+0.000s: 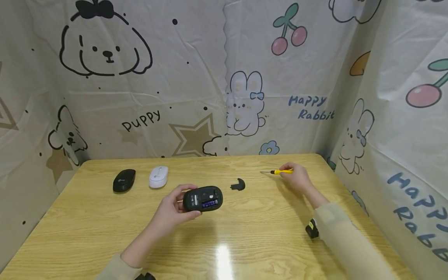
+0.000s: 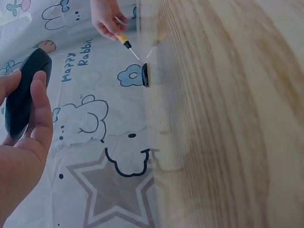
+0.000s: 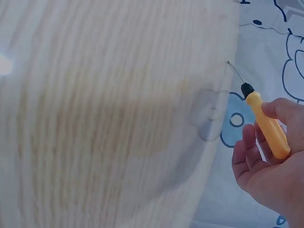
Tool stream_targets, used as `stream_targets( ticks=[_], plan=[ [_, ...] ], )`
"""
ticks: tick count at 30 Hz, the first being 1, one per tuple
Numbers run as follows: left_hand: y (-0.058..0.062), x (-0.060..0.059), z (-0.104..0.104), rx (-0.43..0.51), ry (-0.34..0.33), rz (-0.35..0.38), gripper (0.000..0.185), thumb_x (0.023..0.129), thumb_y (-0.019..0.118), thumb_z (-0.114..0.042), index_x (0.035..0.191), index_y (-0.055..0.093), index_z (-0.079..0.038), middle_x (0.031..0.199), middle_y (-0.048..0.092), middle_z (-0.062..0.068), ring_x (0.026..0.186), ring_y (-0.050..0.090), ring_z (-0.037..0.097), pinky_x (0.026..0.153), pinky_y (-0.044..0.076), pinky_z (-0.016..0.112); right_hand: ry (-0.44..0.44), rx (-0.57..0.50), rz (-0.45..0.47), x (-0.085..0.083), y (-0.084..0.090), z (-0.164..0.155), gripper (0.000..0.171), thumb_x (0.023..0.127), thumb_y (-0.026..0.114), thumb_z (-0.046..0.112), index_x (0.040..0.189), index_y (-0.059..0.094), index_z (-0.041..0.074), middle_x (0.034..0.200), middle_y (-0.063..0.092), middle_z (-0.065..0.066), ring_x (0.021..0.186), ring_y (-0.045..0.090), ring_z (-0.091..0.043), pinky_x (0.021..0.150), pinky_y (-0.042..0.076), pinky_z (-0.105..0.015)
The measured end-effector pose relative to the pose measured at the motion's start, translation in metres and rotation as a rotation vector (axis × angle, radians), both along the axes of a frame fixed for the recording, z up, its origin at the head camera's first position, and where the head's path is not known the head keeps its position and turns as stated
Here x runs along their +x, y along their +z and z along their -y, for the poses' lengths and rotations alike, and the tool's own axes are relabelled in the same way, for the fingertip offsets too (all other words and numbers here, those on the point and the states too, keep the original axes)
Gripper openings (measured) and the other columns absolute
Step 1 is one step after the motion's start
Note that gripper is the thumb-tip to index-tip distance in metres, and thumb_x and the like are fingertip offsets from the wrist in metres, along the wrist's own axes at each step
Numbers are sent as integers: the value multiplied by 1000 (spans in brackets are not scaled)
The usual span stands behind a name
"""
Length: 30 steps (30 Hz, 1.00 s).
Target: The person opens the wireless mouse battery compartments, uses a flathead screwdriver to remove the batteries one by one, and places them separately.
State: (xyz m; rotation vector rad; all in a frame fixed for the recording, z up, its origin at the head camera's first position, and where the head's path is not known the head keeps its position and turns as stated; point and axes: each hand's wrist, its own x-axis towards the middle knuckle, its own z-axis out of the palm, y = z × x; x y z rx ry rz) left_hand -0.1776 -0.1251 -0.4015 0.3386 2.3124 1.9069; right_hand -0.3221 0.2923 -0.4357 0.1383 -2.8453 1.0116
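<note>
My left hand (image 1: 167, 212) grips a black computer mouse (image 1: 192, 201) by one end, its underside turned up toward the head view. A purple battery (image 1: 210, 203) shows in the open compartment. In the left wrist view the mouse (image 2: 26, 92) is seen edge-on between thumb and fingers. At the right, my right hand (image 1: 295, 177) holds a screwdriver (image 1: 282, 171) by its yellow handle, the thin metal shaft pointing left. The right wrist view shows the handle (image 3: 270, 126) between thumb and fingers. Between the hands lies the black battery cover (image 1: 239, 184) with a narrow tab.
Farther left on the wooden table (image 1: 105, 233) stand another black mouse (image 1: 124, 180) and a white mouse (image 1: 158, 177). A printed cloth (image 1: 196, 58) hangs behind the table's back edge and along both sides.
</note>
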Motion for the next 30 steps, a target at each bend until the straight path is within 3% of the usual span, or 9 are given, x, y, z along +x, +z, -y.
stream_targets(
  ticks=[5, 11, 20, 30],
  plan=[
    [-1, 0, 1, 17, -15, 3, 70, 73, 80, -7, 133, 45, -18, 123, 52, 20, 85, 65, 24, 72, 58, 29, -24, 5, -1, 6, 9, 1, 19, 89, 62, 9, 105, 64, -1, 112, 61, -21, 101, 53, -33, 94, 46, -47],
    [-1, -1, 1, 40, -19, 1, 70, 74, 78, -3, 134, 44, -20, 125, 48, 19, 91, 65, 25, 76, 57, 28, -31, -4, -34, 12, 17, -1, 20, 90, 63, 10, 106, 63, -1, 111, 61, -22, 98, 55, -33, 90, 51, -45],
    [0, 0, 1, 121, -55, -15, 70, 75, 74, 2, 136, 41, -11, 129, 43, 26, 97, 64, 31, 76, 58, 31, -12, -74, -37, 16, 29, 2, 20, 89, 65, 15, 106, 64, 5, 108, 62, -17, 86, 58, -25, 74, 56, -29],
    [-2, -1, 3, 158, -65, -5, 72, 75, 75, 1, 136, 40, -11, 132, 41, 27, 105, 61, 33, 78, 57, 32, 27, -119, -59, 32, 51, 11, 26, 90, 65, 21, 111, 62, 6, 114, 59, -17, 90, 55, -27, 73, 50, -14]
  ],
)
